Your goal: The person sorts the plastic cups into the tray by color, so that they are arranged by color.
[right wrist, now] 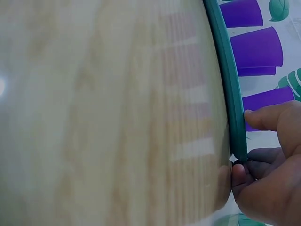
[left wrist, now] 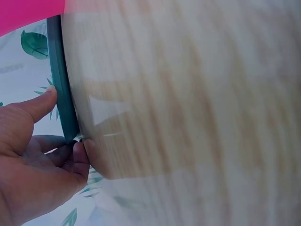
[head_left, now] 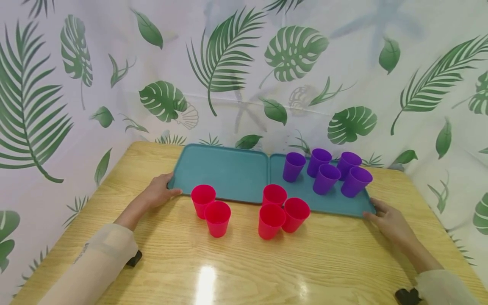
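Two teal trays lie side by side along the table's far edge, their short edges meeting or nearly so; the person sits or stands at the near side, arms spread wide, and the left hand (head_left: 162,190) grips the left tray (head_left: 225,171) by its near-left corner, thumb against the rim and fingers curled beneath; the right hand (head_left: 389,218) grips the right tray (head_left: 328,203) by its near-right corner in the same manner, thumb at the rim, fingers tucked under. Five purple cups (head_left: 326,180) stand upright on the right tray, three toward its far edge and two nearer; the left tray's surface holds nothing. On the table (head_left: 152,241) itself, just off the trays' near edges, stand five red cups, mouths up; a red pair (head_left: 217,220) is before the left tray's near edge, and a red trio (head_left: 296,216) clusters near where the trays meet; I cannot tell from here whether neighbouring cups touch. Pale sleeves (head_left: 99,250) cover the forearms, with a black piece (head_left: 134,258) showing below the left one; a leaf-printed cloth (head_left: 244,118) hangs behind the table's far edge; a bright glare (head_left: 206,284) shines toward the near edge.
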{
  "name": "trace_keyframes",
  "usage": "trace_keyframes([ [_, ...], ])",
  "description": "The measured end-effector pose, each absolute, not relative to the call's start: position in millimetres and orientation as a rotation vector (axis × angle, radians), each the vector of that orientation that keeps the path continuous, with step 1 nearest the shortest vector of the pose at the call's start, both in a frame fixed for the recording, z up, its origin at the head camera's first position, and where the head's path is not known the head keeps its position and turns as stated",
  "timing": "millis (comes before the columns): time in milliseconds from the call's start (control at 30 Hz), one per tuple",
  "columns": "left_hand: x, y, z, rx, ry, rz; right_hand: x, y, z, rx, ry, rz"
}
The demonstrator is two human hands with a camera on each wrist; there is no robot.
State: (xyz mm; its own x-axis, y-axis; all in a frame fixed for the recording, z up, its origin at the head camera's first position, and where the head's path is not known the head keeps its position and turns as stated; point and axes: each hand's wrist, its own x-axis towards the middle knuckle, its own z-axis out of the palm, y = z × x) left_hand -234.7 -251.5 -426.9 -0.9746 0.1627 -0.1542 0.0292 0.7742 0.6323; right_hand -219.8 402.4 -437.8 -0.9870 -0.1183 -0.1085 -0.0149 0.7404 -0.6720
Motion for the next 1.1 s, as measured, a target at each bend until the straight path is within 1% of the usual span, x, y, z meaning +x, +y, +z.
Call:
trace_keyframes([
  [367,-235.6,-249.0,-425.5,0.163,2.771,0.976,-221.0,405.5,-439.3,-0.124,2.782,-1.078],
  [600,-234.4,-251.9,-423.5,0.121,2.73,1.03,-221.9,404.1,-439.8,-0.168,2.793,-1.077],
  [800,-230.1,-252.7,-412.8,0.117,2.805,1.089,-220.0,402.9,-439.5,-0.17,2.788,-1.087],
  [933,-221.3,-249.0,-398.1,0.189,2.848,1.197,-219.0,402.8,-438.5,-0.156,2.776,-1.087],
  [1100,-203.8,-242.0,-381.6,0.357,2.783,1.328,-218.7,402.0,-437.9,-0.151,2.777,-1.083],
])
